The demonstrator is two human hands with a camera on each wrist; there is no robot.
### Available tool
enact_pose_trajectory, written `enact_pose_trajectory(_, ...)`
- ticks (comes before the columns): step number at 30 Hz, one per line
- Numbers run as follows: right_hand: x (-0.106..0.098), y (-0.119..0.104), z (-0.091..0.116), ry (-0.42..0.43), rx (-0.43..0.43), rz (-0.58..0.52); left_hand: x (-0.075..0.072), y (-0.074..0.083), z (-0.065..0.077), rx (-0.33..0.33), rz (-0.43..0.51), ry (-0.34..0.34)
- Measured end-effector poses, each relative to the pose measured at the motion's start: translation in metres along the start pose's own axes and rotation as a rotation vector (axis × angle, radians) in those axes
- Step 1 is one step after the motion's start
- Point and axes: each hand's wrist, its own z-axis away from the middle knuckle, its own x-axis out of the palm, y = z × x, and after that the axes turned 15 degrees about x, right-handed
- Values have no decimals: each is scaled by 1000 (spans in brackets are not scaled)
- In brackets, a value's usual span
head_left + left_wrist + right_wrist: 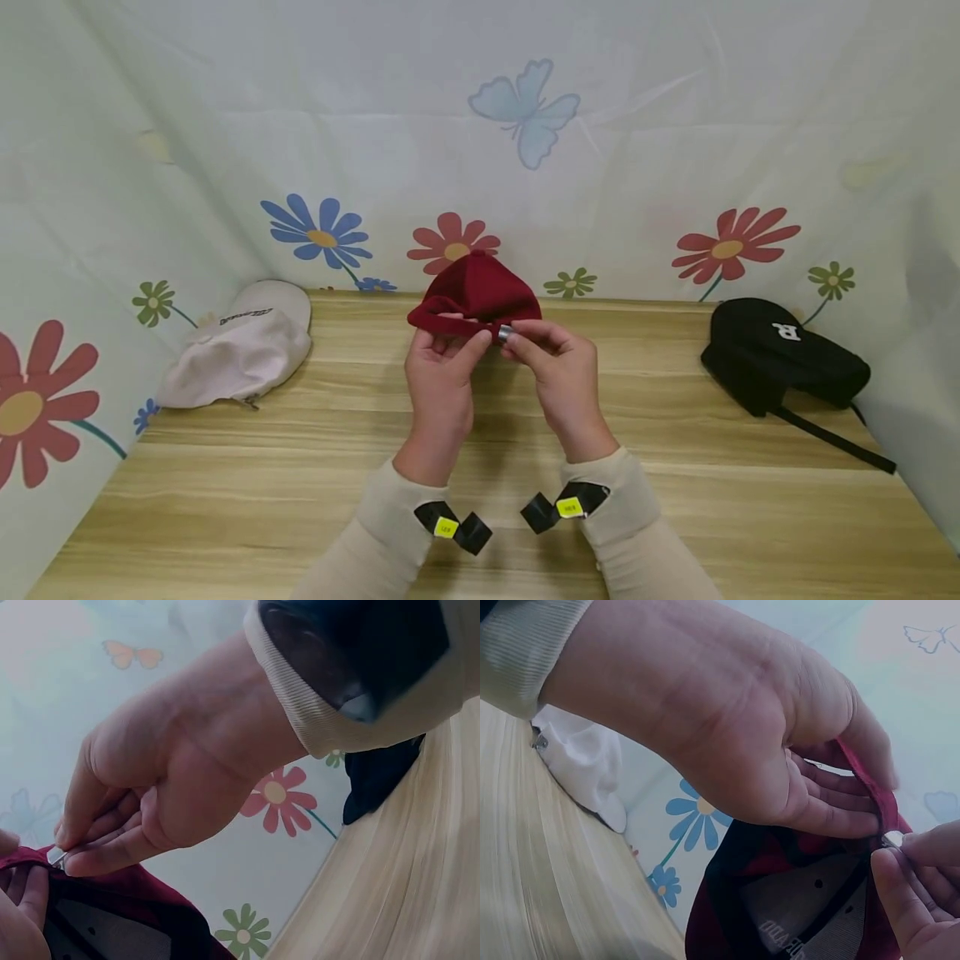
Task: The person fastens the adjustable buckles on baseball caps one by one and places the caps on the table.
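Our left hand (441, 379) pinches the strap (879, 793) of the red cap (483, 287). Our right hand (566, 379), close beside it, pinches the little silver clasp (505, 333) on that strap. The red cap is just past both hands (we can't tell if it touches the table (225, 508)). To work the clasp well, we think the left hand should keep the strap flat and still, while the right hand moves the clasp gently. That way the cloth shouldn't bunch up or twist. Well to the left of our hands lies a pale cap (236, 358). Well to the right lies a black cap (750, 350), its own strap (832, 437) sticking out.
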Motion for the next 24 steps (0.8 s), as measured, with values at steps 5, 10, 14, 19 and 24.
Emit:
enact_pose_trajectory(5, 2, 0, 1, 16, 5, -1, -1, -1, 1, 25, -39, -9)
enact_pose_trajectory(10, 4, 1, 2, 6, 0, 11, -2, -2, 0, 37, -70, -2)
enact_pose_trajectory(14, 3, 1, 3, -8, -3, 52, -4, -3, -1, 44, -107, -3)
enact_pose_trajectory(19, -1, 1, 2, -34, -3, 90, -5, -5, -1, 59, -165, -9)
enact_pose_trajectory(24, -5, 3, -2, -76, 13, 10, -5, -8, -1, 78, -194, 2)
